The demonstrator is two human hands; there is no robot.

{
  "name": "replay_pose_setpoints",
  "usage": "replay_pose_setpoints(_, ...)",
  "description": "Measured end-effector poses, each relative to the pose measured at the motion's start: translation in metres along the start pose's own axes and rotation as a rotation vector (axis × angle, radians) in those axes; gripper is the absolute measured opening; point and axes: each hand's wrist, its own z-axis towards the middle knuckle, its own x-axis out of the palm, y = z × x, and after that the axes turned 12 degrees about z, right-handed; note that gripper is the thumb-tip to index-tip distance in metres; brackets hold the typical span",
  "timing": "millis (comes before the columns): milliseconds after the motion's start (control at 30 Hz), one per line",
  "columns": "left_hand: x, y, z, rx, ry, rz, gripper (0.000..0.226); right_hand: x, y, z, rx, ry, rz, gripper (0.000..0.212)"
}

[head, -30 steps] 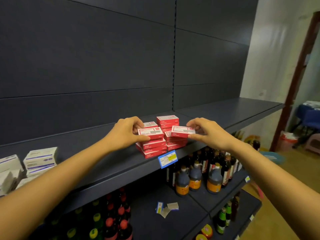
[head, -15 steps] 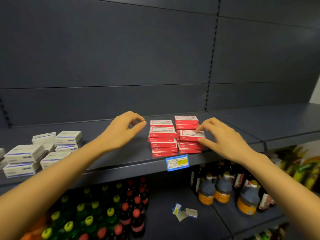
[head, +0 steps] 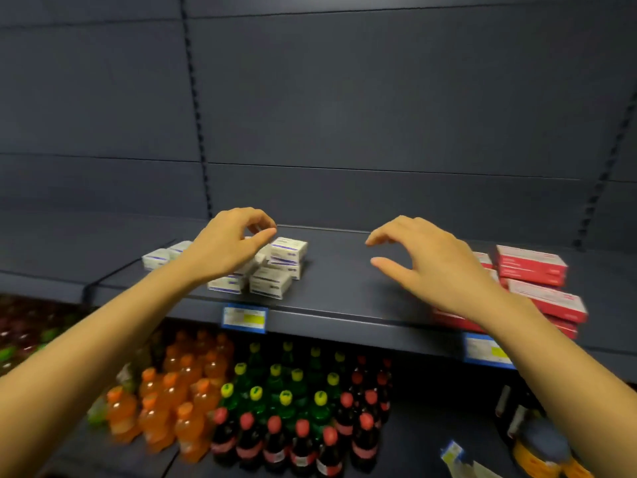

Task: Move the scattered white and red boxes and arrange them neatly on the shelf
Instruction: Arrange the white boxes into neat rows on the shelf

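A loose pile of white boxes (head: 275,270) lies on the dark shelf (head: 344,291), left of centre. My left hand (head: 227,246) hovers over that pile, fingers curled but apart, holding nothing. It hides part of the pile. Red boxes (head: 537,281) sit in stacks at the right end of the shelf. My right hand (head: 427,263) floats above bare shelf between the two groups, fingers spread and empty. Its wrist covers the left part of the red stacks.
Blue price tags (head: 244,318) hang on the shelf's front edge. On the lower shelf stand several orange bottles (head: 172,401), green bottles (head: 282,384) and dark red-capped bottles (head: 303,439). The dark back panel (head: 344,115) rises behind the shelf.
Both hands left the red stacks and moved left, and the view swung left with them. The white boxes now sit under my left hand, and the red stacks are at the right edge.
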Motion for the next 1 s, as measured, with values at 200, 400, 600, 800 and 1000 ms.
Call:
replay_pose_setpoints(200,-0.021,0.062,-0.011,-0.036,0.041,0.039,0.020,0.050,0.021,0.050,-0.032,0.080,0.063,0.022)
replay_pose_setpoints(400,-0.017,0.117,0.012,0.045,0.108,0.016,0.019,0.087,0.025,0.092,0.054,0.089,0.096,0.023)
replay_pose_setpoints(600,0.004,0.162,0.048,0.140,0.192,-0.046,0.018,0.107,0.020,0.117,0.210,0.073,0.172,0.023)
replay_pose_setpoints(800,0.032,0.178,0.089,0.168,0.368,-0.027,0.036,0.110,0.018,0.123,0.338,0.044,0.252,0.028)
replay_pose_setpoints(1000,0.059,0.179,0.114,0.121,0.588,-0.143,0.043,0.111,0.017,0.123,0.397,0.140,0.241,0.061)
